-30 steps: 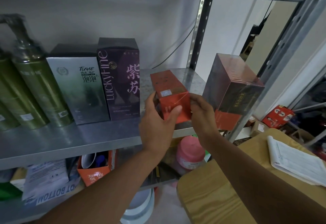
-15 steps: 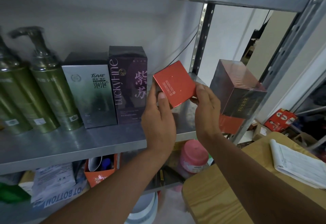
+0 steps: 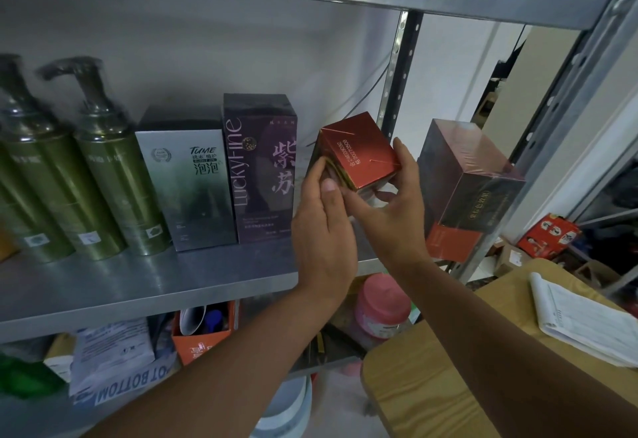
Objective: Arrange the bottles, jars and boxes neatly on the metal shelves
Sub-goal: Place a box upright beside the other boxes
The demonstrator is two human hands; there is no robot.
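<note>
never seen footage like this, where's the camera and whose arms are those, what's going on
No machine here: a person wears one camera on the head, looking forward and down, so the arms are their own. The left hand and right hand hold a small red box, tilted, over a metal shelf. On it stand green pump bottles, a grey box, a purple box and, at the right end, a dark box. A pink jar sits lower down; papers lie on a wooden table at right.

Notepad (image 3: 583, 323) on wooden table (image 3: 431, 389)
</note>
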